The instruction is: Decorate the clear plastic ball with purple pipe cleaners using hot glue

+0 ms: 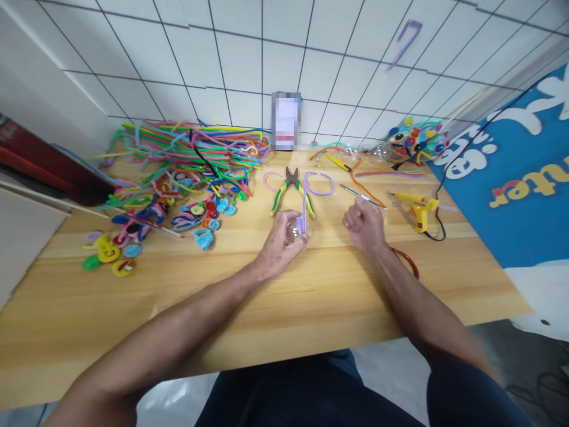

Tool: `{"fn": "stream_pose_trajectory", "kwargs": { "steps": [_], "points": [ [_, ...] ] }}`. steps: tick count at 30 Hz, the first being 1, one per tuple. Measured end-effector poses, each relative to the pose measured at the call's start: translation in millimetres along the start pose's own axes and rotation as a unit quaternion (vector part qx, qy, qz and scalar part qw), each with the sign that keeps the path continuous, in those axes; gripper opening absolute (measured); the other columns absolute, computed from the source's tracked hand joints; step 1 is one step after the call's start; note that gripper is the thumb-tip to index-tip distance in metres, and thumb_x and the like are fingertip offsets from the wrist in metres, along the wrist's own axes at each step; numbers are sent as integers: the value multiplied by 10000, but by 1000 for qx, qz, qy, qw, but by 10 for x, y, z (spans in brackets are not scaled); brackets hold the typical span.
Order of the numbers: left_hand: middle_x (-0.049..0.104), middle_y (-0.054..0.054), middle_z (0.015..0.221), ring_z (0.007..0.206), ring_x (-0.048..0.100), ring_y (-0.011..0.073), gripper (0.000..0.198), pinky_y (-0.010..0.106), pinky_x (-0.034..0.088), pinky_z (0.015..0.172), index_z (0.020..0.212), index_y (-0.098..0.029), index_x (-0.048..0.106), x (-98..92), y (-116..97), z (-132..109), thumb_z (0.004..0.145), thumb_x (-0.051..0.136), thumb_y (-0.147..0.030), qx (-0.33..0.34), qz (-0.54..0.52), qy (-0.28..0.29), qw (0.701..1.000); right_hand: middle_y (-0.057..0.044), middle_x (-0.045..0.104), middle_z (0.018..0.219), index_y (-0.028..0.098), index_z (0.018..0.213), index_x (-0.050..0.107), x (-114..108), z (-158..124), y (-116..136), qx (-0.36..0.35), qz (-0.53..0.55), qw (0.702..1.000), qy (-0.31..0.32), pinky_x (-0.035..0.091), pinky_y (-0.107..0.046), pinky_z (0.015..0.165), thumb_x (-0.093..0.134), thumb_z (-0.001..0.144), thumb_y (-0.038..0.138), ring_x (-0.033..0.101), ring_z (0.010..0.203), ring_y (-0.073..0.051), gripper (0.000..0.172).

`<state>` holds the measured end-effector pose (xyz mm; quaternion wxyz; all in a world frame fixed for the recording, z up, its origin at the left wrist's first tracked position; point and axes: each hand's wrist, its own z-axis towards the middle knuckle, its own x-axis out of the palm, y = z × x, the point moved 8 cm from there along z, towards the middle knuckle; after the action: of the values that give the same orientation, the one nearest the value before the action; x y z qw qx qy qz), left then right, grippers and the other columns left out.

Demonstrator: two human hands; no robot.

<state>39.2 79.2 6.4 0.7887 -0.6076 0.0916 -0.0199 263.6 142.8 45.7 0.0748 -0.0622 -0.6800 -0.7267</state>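
Note:
My left hand (284, 243) is wrapped round a clear plastic ball (294, 231) just above the table. A purple pipe cleaner (304, 198) stands up along the ball under the fingers, and its far end bends into a loop. To the right, my right hand (364, 224) is closed in a fist; whatever it may hold is hidden. Pliers (291, 188) with green and yellow handles lie just beyond my left hand. Close past my right fist is a thin pen-like tool (355, 193). A red curved handle (406, 261) shows beside my right wrist, the rest of it hidden.
Bundled pipe cleaners (178, 148) and coiled coloured shapes (204, 210) cover the table's left. A phone (286, 121) leans on the tiled wall. A yellow glue gun (418, 207) with a black cord lies right, near a colourful decorated ball (415, 142).

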Motion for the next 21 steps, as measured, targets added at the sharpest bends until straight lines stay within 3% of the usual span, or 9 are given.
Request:
{"fn": "stream_pose_trajectory", "kwargs": {
  "steps": [4,7,9,13,21],
  "points": [
    [582,139,1399,1298,623,300,469,485,578,1083,1427,-233,489,-3,-60,-10,1040,658,-437,9,26,10,1000,38,632,699,261,828,724,206,-204,-2,-69,-112,991,15,463,-297,620,948,799,624,528,629,-144,428],
    [625,129,1346,1246,650,290,435,498,558,1117,1416,-225,493,14,-140,-14,1044,643,-394,33,57,15,998,-35,781,1055,269,1065,785,362,-307,-41,-78,-178,979,69,573,-387,925,901,846,644,691,969,-225,449],
    [635,128,1355,1242,661,284,431,489,558,1132,1420,-224,497,36,-203,-26,1037,643,-357,61,76,19,995,-62,783,1212,274,1170,783,399,-320,-47,-82,-197,972,95,559,-432,1046,868,868,675,692,1103,-258,508],
    [622,145,1425,1323,655,292,479,483,554,1187,1461,-221,492,74,-254,-58,1030,660,-343,98,98,30,990,-75,753,1357,288,1237,778,440,-302,-75,-74,-195,969,133,527,-460,1139,826,901,714,678,1225,-281,545],
    [610,162,1479,1404,621,318,543,524,550,1220,1536,-228,466,99,-294,-72,1042,672,-321,157,141,58,976,-84,745,1338,280,1072,779,573,-364,-118,-69,-154,973,157,512,-458,1157,895,852,676,669,1306,-302,467]
  ]
}}
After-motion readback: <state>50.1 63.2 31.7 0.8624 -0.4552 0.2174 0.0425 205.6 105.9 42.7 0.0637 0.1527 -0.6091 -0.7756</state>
